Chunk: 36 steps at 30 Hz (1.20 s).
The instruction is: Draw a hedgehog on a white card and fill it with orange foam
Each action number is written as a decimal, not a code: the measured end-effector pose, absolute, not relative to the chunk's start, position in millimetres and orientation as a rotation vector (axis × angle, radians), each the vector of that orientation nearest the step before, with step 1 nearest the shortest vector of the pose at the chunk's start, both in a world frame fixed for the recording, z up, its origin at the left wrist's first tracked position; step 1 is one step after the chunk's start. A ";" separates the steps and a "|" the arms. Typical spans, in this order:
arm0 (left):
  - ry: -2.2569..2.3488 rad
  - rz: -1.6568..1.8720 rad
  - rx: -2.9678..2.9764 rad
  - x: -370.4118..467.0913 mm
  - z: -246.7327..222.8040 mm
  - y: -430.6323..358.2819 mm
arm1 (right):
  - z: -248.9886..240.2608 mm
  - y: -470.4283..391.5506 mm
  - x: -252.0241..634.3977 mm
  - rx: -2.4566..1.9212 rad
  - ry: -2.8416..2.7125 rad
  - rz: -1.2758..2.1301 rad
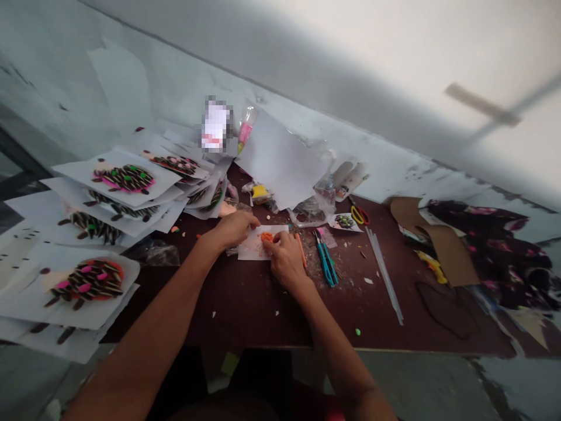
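Observation:
A small white sheet [250, 250] lies on the dark table with an orange lump of modelling clay [266, 237] on it. Thin orange marks show on the paper around the lump. My right hand [287, 257] is bent over the sheet, its fingertips pressed together on the orange clay. At the sheet's upper left corner is my left hand [234, 229], fingers loosely stretched to the right with nothing visible in them. An orange stick [301, 250] lies just beyond my right hand. Pale pink clay [227, 209] sits behind my left hand.
Stacked sheets with clay hedgehogs [87, 283] fill the left side. Teal-handled pliers [326, 266], yellow-and-red scissors [360, 215] and clear sticks [384, 275] lie to the right. A phone [215, 126] and a large white sheet [280, 158] lean at the back. Dark patterned cloth [495, 251] lies far right.

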<state>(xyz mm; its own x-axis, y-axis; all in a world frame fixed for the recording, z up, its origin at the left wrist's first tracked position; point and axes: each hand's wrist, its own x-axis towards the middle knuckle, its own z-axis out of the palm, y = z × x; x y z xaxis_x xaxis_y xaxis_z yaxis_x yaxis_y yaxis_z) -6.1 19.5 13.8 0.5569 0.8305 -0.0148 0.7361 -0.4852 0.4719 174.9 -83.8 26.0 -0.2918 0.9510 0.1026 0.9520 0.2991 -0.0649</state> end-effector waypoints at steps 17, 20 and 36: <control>1.191 0.270 2.403 -3.3 11.3 18.9 | 27.8 -85.8 190.7 -1.837 -2.384 -0.080; 1.187 0.251 2.415 -3.7 12.1 18.7 | 29.6 -89.8 188.4 -1.858 -2.441 -0.125; 1.188 0.252 2.415 -3.8 10.7 18.5 | 22.1 -96.7 205.1 -1.795 -2.386 -0.156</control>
<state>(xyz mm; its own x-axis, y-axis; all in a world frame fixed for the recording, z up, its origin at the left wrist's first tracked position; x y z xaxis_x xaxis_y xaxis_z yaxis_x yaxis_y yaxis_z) -3.8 18.5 10.7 0.6156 0.7876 -0.0276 0.7083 -0.5376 0.4576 205.1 -96.7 22.1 -0.2718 0.9449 0.1827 0.9606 0.2778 -0.0079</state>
